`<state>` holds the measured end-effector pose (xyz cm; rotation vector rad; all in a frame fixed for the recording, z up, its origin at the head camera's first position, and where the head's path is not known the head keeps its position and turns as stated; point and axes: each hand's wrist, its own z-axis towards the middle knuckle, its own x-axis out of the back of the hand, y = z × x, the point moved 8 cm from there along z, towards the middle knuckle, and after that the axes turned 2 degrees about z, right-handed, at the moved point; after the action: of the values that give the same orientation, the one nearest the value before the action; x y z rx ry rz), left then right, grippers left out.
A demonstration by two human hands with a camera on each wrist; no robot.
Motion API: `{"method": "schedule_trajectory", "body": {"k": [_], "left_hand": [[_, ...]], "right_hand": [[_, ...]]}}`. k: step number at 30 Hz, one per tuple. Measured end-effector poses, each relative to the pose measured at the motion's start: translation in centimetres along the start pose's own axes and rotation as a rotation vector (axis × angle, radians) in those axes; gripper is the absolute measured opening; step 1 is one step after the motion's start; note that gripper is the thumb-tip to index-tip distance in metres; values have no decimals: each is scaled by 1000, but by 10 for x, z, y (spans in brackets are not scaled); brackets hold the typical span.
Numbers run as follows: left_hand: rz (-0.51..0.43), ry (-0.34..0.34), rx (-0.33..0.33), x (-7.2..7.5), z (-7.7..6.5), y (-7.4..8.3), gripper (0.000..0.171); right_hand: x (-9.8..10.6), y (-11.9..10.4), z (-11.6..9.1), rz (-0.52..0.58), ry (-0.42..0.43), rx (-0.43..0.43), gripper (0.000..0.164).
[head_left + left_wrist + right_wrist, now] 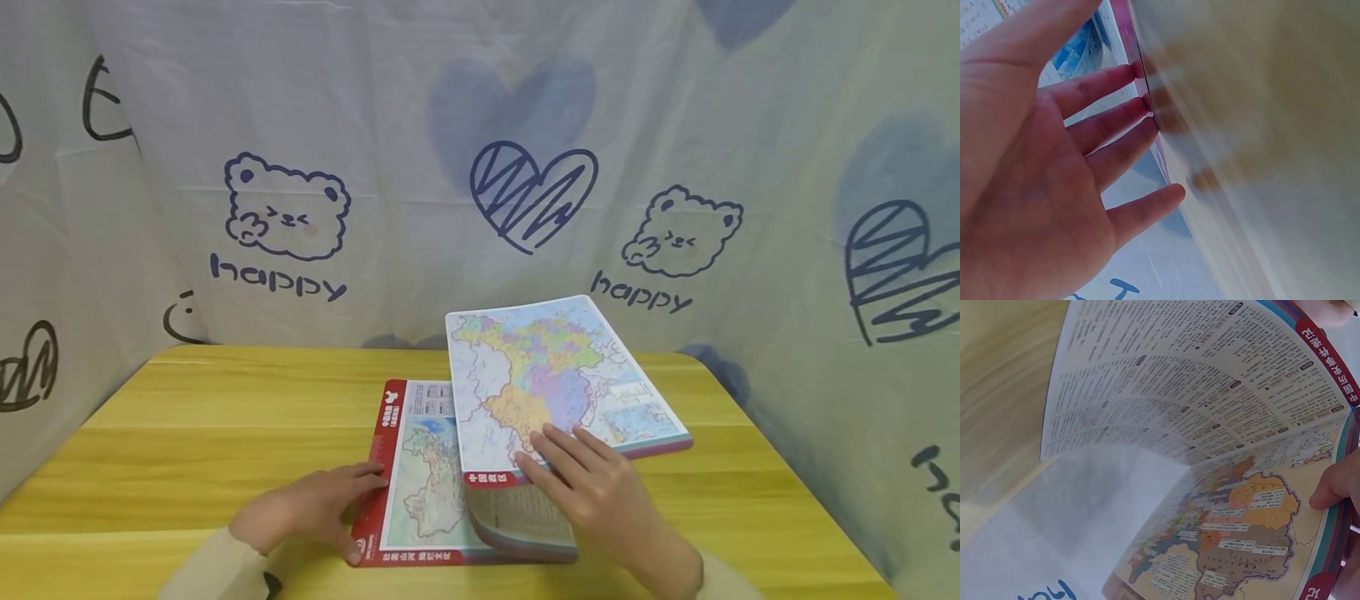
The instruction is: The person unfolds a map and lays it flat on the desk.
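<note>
A laminated folding map [431, 500] with a red left border lies on the table, partly opened. Its upper panel [547, 375], printed with a coloured map, is lifted and tilted over the lower one. My right hand [607, 500] pinches that panel at its near edge, fingers across the front and thumb [1338, 484] on the inner side. Inside, a text page [1179, 381] and another map page [1241, 531] spread apart in the right wrist view. At the left border rests my left hand [315, 508], its extended fingers [1125, 150] touching the edge.
The yellow wood-grain table [225, 433] extends on both sides of the map. Behind it hangs a pale cloth [405, 208] printed with hearts and bears, and it also closes in the left and right sides.
</note>
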<state>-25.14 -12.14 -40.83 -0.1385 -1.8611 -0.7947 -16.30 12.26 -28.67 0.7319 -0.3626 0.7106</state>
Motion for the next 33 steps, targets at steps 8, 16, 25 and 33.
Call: {"method": "schedule_trajectory", "body": {"k": [8,16,25,33], "left_hand": [[-19,-11,18,2,-4,-4,85],[-25,0,32,4,-8,-9,84],[-89,-3,64,5,-13,-23,85],[-83,-18,36,8,-13,-29,85]], "right_hand": [[5,8,2,4,-26,-19,44],[10,13,3,-18,-13,-15,40],[13,20,3,-1,-35,-18,40],[17,23,1,10,-5,5,38]]}}
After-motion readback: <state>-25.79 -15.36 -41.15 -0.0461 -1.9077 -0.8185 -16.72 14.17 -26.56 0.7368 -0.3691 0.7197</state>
